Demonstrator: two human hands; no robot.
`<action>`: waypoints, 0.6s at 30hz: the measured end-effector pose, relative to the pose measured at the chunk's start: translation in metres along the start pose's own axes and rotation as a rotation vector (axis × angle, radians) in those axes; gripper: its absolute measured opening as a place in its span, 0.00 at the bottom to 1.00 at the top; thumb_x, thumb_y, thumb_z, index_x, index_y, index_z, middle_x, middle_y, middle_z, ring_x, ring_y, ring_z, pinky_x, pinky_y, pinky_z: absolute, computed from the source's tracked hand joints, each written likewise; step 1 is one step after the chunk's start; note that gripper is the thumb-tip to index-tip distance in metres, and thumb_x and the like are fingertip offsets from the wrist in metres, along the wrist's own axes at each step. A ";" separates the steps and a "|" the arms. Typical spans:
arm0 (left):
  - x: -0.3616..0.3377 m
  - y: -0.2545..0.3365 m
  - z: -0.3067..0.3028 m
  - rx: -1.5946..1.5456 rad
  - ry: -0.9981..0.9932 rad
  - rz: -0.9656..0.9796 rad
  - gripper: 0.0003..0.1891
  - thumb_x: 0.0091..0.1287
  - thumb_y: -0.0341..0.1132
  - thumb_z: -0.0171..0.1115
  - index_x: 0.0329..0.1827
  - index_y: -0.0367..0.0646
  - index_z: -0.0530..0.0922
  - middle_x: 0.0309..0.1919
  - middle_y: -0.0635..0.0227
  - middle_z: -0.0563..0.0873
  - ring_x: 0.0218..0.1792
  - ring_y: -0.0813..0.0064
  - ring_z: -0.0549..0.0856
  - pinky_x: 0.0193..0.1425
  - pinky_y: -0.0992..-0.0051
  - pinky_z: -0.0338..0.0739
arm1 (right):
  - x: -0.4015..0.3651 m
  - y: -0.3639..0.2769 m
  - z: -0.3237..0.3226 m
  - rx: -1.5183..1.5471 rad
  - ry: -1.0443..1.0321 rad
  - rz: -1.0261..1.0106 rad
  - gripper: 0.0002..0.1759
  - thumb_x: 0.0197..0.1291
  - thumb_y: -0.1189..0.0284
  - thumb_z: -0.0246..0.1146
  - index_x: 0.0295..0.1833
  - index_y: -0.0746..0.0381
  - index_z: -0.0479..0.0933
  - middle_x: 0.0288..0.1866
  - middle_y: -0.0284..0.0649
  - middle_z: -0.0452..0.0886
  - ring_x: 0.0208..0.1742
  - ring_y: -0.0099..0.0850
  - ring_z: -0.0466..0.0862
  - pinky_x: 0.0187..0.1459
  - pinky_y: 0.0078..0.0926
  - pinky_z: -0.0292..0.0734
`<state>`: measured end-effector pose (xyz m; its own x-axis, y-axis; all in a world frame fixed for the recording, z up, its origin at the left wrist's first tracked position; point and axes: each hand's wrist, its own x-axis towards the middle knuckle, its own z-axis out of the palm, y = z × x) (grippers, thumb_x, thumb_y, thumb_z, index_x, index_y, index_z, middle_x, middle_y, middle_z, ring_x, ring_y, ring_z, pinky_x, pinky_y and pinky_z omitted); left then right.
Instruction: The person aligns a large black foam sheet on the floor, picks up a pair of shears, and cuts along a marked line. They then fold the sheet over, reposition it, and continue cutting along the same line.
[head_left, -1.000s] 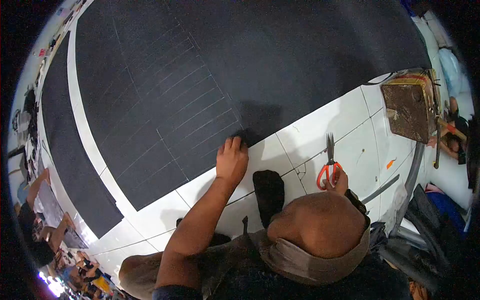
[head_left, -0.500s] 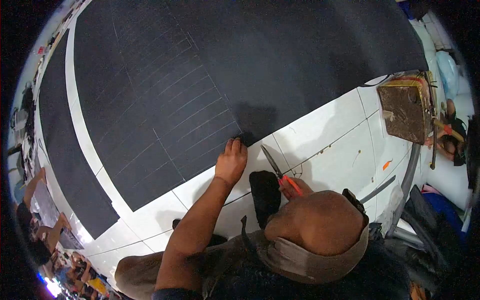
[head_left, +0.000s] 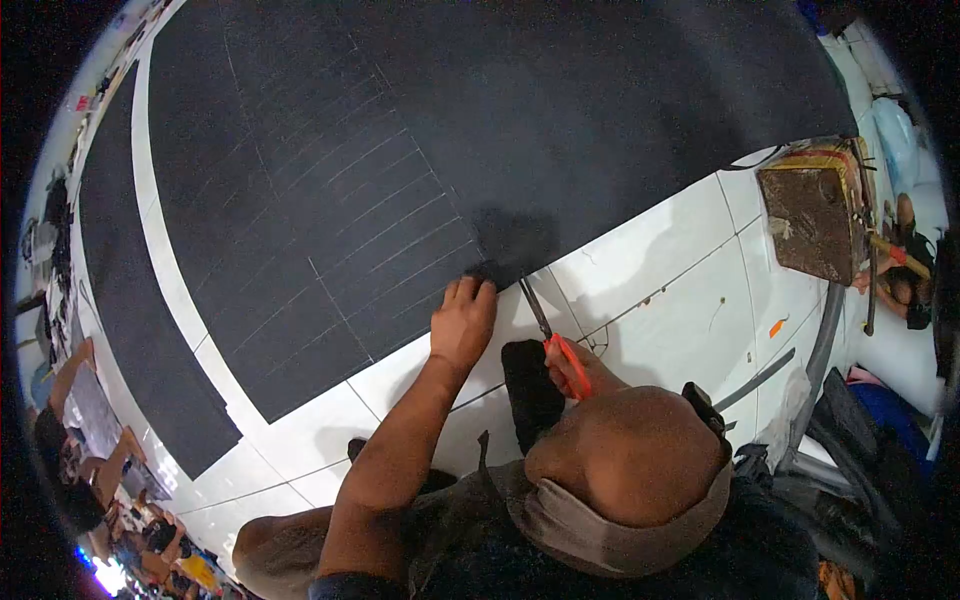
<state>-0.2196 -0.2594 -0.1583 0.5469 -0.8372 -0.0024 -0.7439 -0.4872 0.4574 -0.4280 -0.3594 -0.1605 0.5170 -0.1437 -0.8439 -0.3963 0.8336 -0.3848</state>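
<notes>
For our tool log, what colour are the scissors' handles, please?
Orange-red handles on the steel-bladed scissors; head view.

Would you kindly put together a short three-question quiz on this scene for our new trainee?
1. True or false: the left hand rests at the edge of the dark sheet.
2. Which hand holds the orange-handled scissors? A) left B) right C) neither
3. What surface does the dark sheet lie on?

Key:
1. True.
2. B. The right hand grips them, with the blades pointing at the sheet's edge.
3. The white tiled floor.
</notes>
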 end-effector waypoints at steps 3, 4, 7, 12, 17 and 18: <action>-0.003 0.001 0.002 -0.003 0.002 -0.015 0.06 0.60 0.31 0.61 0.40 0.45 0.79 0.41 0.64 0.79 0.48 0.60 0.81 0.38 0.62 0.85 | 0.000 -0.006 0.008 -0.214 0.036 -0.001 0.19 0.69 0.53 0.60 0.47 0.58 0.80 0.24 0.28 0.74 0.22 0.20 0.70 0.25 0.23 0.63; -0.004 0.001 0.003 -0.001 -0.001 -0.020 0.06 0.60 0.31 0.61 0.39 0.46 0.79 0.41 0.64 0.79 0.47 0.60 0.81 0.37 0.62 0.85 | -0.001 -0.012 0.014 -0.327 0.051 0.008 0.20 0.68 0.52 0.61 0.46 0.59 0.79 0.27 0.32 0.75 0.26 0.23 0.72 0.30 0.26 0.65; -0.005 0.002 0.005 -0.015 0.055 -0.033 0.04 0.60 0.31 0.62 0.37 0.47 0.80 0.39 0.67 0.79 0.45 0.63 0.81 0.35 0.64 0.84 | -0.007 -0.033 0.031 -0.667 0.096 0.036 0.25 0.65 0.49 0.63 0.42 0.63 0.77 0.35 0.44 0.79 0.38 0.32 0.78 0.42 0.32 0.71; -0.003 0.003 0.005 -0.044 0.091 -0.055 0.03 0.59 0.32 0.63 0.36 0.47 0.81 0.35 0.67 0.80 0.42 0.63 0.82 0.33 0.64 0.83 | -0.006 -0.029 0.036 -0.854 0.138 -0.051 0.31 0.64 0.43 0.60 0.41 0.65 0.76 0.36 0.50 0.80 0.40 0.38 0.80 0.45 0.38 0.73; -0.003 0.002 0.005 -0.037 0.122 -0.045 0.04 0.59 0.32 0.64 0.36 0.47 0.82 0.33 0.66 0.80 0.40 0.63 0.82 0.33 0.64 0.83 | -0.007 -0.028 0.037 -0.910 0.157 -0.069 0.31 0.64 0.43 0.60 0.40 0.65 0.75 0.35 0.50 0.80 0.39 0.40 0.80 0.45 0.39 0.73; -0.003 0.002 0.005 -0.040 0.120 -0.049 0.04 0.59 0.32 0.64 0.36 0.47 0.82 0.33 0.66 0.80 0.40 0.63 0.82 0.33 0.64 0.83 | -0.008 -0.029 0.038 -0.913 0.158 -0.087 0.31 0.63 0.42 0.60 0.40 0.65 0.75 0.34 0.50 0.80 0.39 0.41 0.80 0.45 0.40 0.73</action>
<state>-0.2249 -0.2591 -0.1618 0.6262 -0.7756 0.0793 -0.7002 -0.5147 0.4948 -0.3917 -0.3616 -0.1282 0.4900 -0.3129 -0.8136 -0.8392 0.0831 -0.5374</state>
